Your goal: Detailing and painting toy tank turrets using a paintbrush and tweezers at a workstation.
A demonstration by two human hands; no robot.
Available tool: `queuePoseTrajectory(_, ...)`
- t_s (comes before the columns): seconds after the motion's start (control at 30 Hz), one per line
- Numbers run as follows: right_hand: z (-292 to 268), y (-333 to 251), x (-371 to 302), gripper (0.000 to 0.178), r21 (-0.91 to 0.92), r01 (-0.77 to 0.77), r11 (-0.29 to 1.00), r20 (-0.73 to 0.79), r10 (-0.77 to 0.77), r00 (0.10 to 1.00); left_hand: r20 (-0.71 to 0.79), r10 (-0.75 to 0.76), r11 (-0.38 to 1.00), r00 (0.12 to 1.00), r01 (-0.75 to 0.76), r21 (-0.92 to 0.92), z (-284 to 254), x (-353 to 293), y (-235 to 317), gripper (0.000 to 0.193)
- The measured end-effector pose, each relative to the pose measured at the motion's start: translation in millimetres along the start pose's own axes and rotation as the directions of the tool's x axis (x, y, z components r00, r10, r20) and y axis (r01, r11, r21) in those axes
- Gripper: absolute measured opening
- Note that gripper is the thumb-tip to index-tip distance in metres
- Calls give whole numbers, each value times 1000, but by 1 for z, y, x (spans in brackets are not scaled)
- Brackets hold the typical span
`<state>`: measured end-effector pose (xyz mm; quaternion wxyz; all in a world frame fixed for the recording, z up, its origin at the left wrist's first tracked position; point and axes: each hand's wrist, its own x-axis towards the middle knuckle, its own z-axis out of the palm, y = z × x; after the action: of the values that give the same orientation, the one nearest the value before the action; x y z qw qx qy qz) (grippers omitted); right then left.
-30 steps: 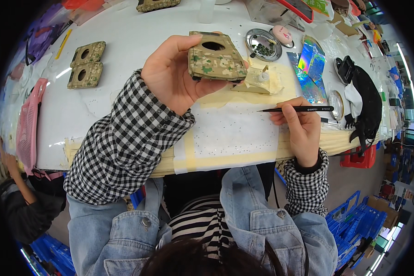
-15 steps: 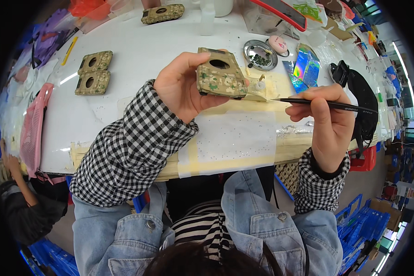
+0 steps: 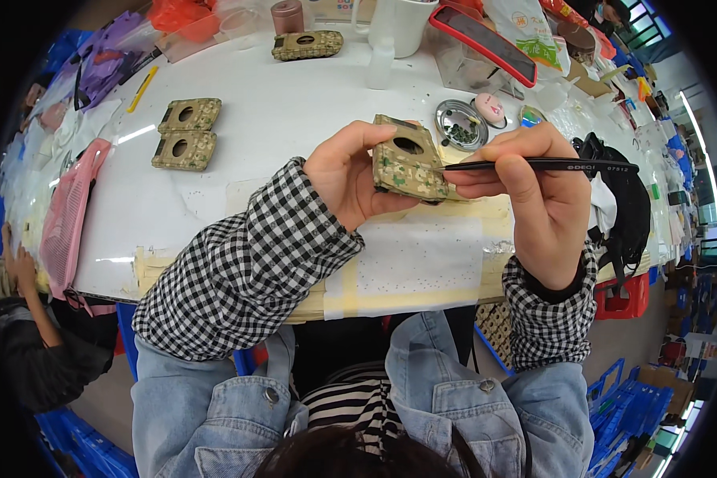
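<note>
My left hand (image 3: pixel 344 175) is closed round a camouflage-painted model tank hull (image 3: pixel 414 169), thumb on its far end, with the dark round hole facing up. In my right hand (image 3: pixel 538 183) a thin black paintbrush (image 3: pixel 566 164) is pinched between thumb and fingers. Its fine tip reaches the right part of the hull's top; whether it touches cannot be made out. Two similar hulls (image 3: pixel 185 151) lie side by side on the white table to the left. Another camouflage hull (image 3: pixel 307 45) lies at the back.
A round metal dish (image 3: pixel 461 110) with small dark green parts stands behind my right hand. Nearby are a red-cased phone (image 3: pixel 486 46), a white mug (image 3: pixel 401 24) and a black bag (image 3: pixel 631 187). A pink mesh pouch (image 3: pixel 68 215) lies left. Speckled white paper (image 3: pixel 414 255) is taped in front.
My right hand has brought the brush leftward, from beside the hull to over its top. In the picture, the held hull and other table things sit farther right and lower.
</note>
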<state>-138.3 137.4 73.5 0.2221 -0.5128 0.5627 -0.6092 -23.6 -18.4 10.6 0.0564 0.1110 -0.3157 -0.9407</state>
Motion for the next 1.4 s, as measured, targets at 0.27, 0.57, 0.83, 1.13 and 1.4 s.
queuePoseTrajectory(0.27,1,2,-2,11,-34,32,999,15,-32,999,-29,7,1000,1000,-7,15,3,-2,1,46)
queuePoseTrajectory(0.57,-2,2,0,15,-163,111,980,85,-98,992,-16,15,1000,1000,-15,14,2,-1,0,44)
queuePoseTrajectory(0.83,-1,2,0,14,-171,115,979,82,-103,991,4,8,1000,1000,-8,6,0,0,0,44)
queuePoseTrajectory(1.13,0,3,-1,11,-121,82,989,41,-77,996,36,2,1000,999,-1,-18,-3,1,-1,44)
queuePoseTrajectory(1.4,-1,4,-1,11,-124,69,990,37,-65,997,16,5,1000,1000,-5,-7,-1,1,0,44)
